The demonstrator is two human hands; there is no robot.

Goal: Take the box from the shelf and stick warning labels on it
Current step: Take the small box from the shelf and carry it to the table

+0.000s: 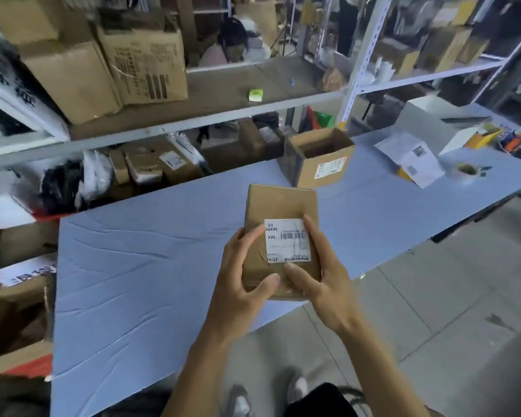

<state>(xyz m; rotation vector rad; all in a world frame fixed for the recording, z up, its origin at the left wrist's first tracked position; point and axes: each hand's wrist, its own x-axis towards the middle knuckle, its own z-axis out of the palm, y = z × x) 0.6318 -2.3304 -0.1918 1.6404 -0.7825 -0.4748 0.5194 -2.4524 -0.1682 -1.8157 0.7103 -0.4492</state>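
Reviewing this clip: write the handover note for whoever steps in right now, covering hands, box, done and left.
Left hand: gripping the box at its left side, thumb on top.
Right hand: gripping its right side, thumb near the white shipping label.
Box: held above the blue table, near its front edge.
Done: box is in hand, off the shelf.
Left: no warning label visible on it; stick them on.

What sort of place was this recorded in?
Most likely a warehouse or parcel packing room: metal shelves crowded with cartons, a blue table with an open carton and tape roll, and a barcoded box in both hands.
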